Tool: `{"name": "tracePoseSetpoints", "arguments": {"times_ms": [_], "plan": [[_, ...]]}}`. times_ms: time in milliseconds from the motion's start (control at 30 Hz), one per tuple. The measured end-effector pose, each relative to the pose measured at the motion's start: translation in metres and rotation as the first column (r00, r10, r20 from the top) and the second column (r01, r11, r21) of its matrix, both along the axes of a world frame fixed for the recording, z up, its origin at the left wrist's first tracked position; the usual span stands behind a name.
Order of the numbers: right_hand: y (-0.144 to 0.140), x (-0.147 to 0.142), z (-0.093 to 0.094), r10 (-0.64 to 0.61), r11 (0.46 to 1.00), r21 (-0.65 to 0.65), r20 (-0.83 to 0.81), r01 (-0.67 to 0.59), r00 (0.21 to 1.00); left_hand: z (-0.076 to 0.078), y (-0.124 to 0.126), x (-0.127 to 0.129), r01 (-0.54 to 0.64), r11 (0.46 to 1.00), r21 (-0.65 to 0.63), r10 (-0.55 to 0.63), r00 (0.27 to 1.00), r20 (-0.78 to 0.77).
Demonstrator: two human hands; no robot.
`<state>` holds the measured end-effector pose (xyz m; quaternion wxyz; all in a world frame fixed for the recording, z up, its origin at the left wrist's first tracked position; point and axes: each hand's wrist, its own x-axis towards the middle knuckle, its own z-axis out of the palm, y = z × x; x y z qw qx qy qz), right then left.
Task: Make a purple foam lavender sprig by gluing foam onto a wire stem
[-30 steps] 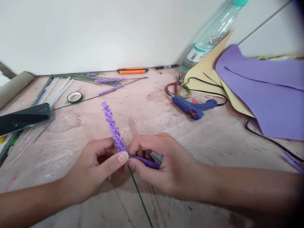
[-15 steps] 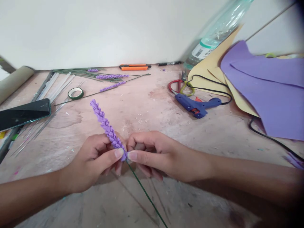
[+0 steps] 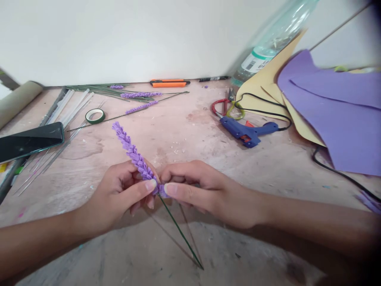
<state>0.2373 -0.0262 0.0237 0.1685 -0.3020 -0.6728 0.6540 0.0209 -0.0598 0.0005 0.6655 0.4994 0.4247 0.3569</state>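
At near centre, left hand (image 3: 119, 198) and right hand (image 3: 202, 190) both pinch one purple foam lavender stem (image 3: 135, 157); three finished lavender stems (image 3: 139, 95) lie far left, beside one green tape roll (image 3: 95, 116).

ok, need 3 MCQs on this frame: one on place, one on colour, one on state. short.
1. Where does the glue gun lie?
A. right of the scissors
B. on the phone
C. in the left hand

2. What colour is the foam flower spike?
A. orange
B. purple
C. yellow

3. How is the spike held?
A. lying loose on the table
B. by the right hand alone
C. pinched at its base by both hands

Answers: 1 A, its nozzle lies by the red handles; 2 B, purple petals on a green wire stem; 3 C, both thumbs meet there.
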Motion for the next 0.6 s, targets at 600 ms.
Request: {"name": "tracePoseSetpoints", "arguments": {"times_ms": [600], "plan": [[0.023,0.012,0.016,-0.103,0.910,0.415,0.241,-0.007,0.965,-0.004,0.002,0.000,-0.005,0.995,-0.100,0.006,1.000,0.010]]}}
